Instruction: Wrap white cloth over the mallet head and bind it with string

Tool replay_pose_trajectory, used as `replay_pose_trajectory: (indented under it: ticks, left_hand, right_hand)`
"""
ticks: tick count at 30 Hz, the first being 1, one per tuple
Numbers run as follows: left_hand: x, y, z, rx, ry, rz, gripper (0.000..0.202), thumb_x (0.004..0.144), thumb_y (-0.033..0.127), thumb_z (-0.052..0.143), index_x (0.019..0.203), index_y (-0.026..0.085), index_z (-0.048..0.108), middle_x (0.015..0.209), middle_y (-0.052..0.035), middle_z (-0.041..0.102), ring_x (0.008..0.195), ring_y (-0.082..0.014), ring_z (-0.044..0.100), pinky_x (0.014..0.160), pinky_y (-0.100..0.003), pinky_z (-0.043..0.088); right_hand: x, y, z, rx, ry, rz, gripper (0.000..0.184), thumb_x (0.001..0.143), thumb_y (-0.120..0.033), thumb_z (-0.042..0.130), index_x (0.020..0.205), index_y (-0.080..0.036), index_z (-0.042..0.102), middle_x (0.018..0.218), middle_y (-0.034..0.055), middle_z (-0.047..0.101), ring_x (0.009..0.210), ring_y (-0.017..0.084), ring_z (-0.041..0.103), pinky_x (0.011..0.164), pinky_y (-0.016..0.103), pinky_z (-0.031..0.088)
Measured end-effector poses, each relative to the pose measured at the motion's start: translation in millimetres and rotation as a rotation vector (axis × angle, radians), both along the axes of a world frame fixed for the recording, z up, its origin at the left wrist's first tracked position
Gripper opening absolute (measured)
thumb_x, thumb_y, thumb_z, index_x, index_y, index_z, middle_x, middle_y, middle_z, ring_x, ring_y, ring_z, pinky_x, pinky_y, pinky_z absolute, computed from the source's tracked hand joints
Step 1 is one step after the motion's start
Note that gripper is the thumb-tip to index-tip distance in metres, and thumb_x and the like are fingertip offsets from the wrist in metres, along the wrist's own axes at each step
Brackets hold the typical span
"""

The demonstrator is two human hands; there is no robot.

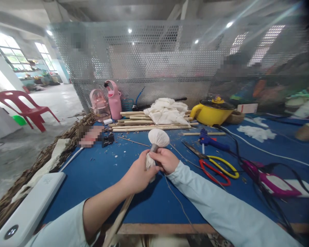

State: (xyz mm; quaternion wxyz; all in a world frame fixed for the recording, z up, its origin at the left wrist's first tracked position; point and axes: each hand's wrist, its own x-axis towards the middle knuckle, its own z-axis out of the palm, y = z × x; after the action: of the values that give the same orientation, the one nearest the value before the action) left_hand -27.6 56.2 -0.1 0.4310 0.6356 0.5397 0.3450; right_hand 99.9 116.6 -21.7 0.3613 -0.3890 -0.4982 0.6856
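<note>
A round white cloth-covered head (158, 137) tops a wooden stick (119, 216) that slants down towards the table's front edge. Grey cord (153, 148) is wound around its neck, and gathered cloth hangs below. My left hand (137, 169) wraps around the stick and cloth under the binding. My right hand (167, 160) pinches at the neck from the other side, its fingertips against the cloth and cord. A loose strand trails from the hands towards the front edge. What lies beneath my fingers is partly hidden.
Scissors (215, 168) with red and yellow handles lie right of my hands, beside a blue glue gun (213, 142). Behind are wooden sticks (134, 127), white cloth (166, 110), a yellow pot (212, 113) and a pink bottle (115, 104). A white power bank (33, 206) sits left; cables run right.
</note>
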Motion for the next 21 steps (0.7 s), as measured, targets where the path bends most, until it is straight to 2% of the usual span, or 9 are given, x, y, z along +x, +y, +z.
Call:
replay_pose_trajectory:
  ticks: [4, 10, 16, 18, 21]
  left_hand:
    - [2, 0, -4.1, 0.046, 0.051, 0.061, 0.043, 0.078, 0.024, 0.049, 0.12, 0.017, 0.044, 0.102, -0.0097, 0.062, 0.088, -0.0205, 0.057, 0.078, -0.031, 0.041]
    - [1, 2, -4.7, 0.024, 0.093, 0.051, 0.027, 0.075, 0.017, 0.045, 0.102, 0.017, 0.05, 0.089, -0.006, 0.062, 0.077, -0.0174, 0.055, 0.068, -0.027, 0.04]
    - [-1, 9, -17.2, -0.005, 0.154, 0.101, 0.011, 0.078, 0.025, 0.047, 0.08, 0.016, 0.052, 0.076, -0.0051, 0.06, 0.065, -0.015, 0.052, 0.057, -0.024, 0.035]
    - [-1, 10, -21.8, -0.008, 0.129, 0.069, 0.016, 0.081, 0.027, 0.043, 0.073, 0.016, 0.052, 0.068, -0.0033, 0.058, 0.059, -0.0132, 0.049, 0.054, -0.023, 0.033]
    - [-1, 11, -22.6, -0.062, 0.005, 0.049, 0.022, 0.084, 0.033, 0.04, 0.08, 0.016, 0.054, 0.061, -0.0005, 0.054, 0.052, -0.0114, 0.045, 0.05, -0.021, 0.033]
  right_hand:
    - [1, -1, 1.8, 0.042, -0.004, -0.023, 0.036, 0.058, -0.045, 0.073, 0.066, -0.015, 0.055, 0.032, -0.0102, 0.035, 0.028, 0.003, 0.026, 0.032, 0.02, 0.018]
    - [0, -1, -4.5, 0.079, -0.038, -0.036, 0.036, 0.059, -0.047, 0.072, 0.064, -0.016, 0.054, 0.033, -0.009, 0.035, 0.031, 0.006, 0.033, 0.036, 0.021, 0.025]
    - [-1, 1, -9.5, 0.039, -0.055, -0.043, 0.037, 0.06, -0.05, 0.071, 0.062, -0.017, 0.053, 0.031, -0.0103, 0.031, 0.027, 0.004, 0.021, 0.032, 0.022, 0.015]
    - [0, 2, -8.9, 0.028, -0.061, -0.063, 0.037, 0.06, -0.049, 0.071, 0.062, -0.017, 0.052, 0.031, -0.011, 0.028, 0.027, 0.003, 0.018, 0.031, 0.021, 0.012]
    - [1, 4, -6.5, -0.011, -0.066, -0.079, 0.038, 0.059, -0.049, 0.071, 0.062, -0.017, 0.05, 0.031, -0.0117, 0.027, 0.027, 0.003, 0.016, 0.029, 0.02, 0.009]
